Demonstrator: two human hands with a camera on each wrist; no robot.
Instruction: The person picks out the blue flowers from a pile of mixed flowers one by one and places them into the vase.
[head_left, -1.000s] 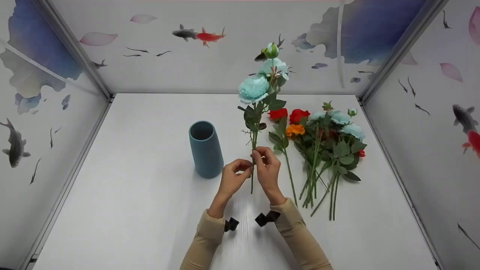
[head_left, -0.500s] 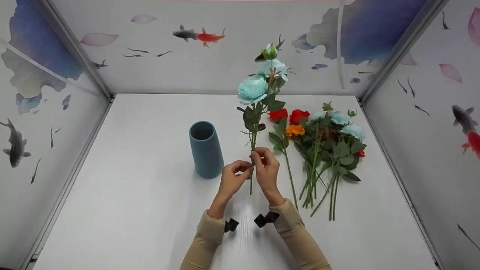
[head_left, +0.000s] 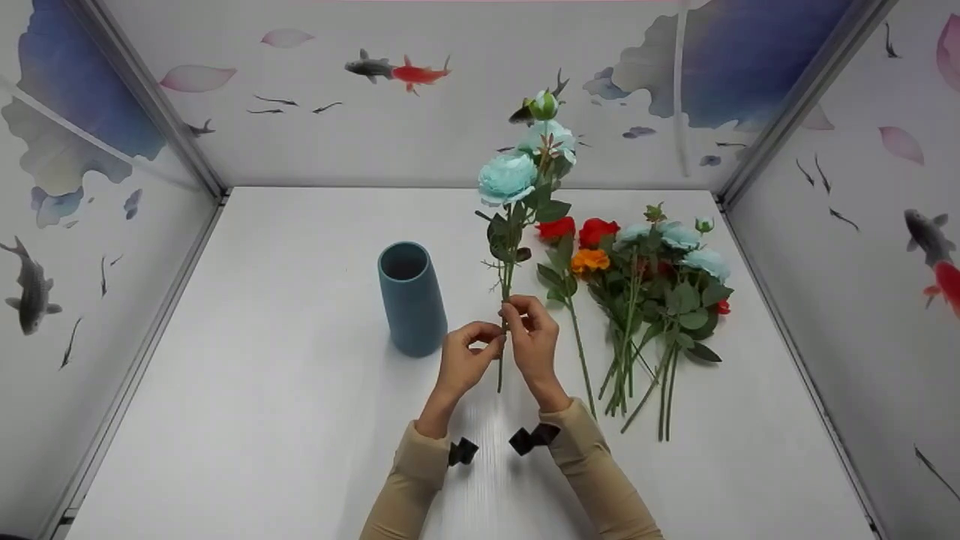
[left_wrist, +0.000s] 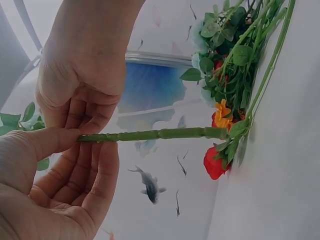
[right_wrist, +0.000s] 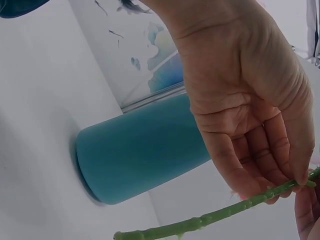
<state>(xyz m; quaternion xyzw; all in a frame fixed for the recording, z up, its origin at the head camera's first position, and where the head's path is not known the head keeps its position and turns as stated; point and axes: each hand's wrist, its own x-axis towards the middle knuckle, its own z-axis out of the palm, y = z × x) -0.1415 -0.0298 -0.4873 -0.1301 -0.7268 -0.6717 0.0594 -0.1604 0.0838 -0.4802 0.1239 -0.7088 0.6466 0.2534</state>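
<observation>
A light-blue flower stem (head_left: 507, 178) with two blooms, a green bud and dark leaves is held upright over the table. My right hand (head_left: 533, 334) pinches its green stalk between thumb and finger. Just below and to the left, my left hand (head_left: 471, 352) pinches the same stalk, and the cut end hangs free beneath both hands. In the left wrist view the bare lower stalk (left_wrist: 170, 133) sticks out past the fingers. To the left of my hands stands a teal vase (head_left: 412, 304), upright, its mouth facing up with nothing in it.
On the right of the white table (head_left: 247, 360) lies a pile of flower stems (head_left: 660, 285), with light-blue, red and orange blooms. One red flower (head_left: 556, 229) lies apart, its stalk close to my right forearm. Printed panels (head_left: 300, 142) wall the table in.
The flower stem's lower end has swung slightly left and down. Both hands keep their pinch on the stalk and have barely moved.
</observation>
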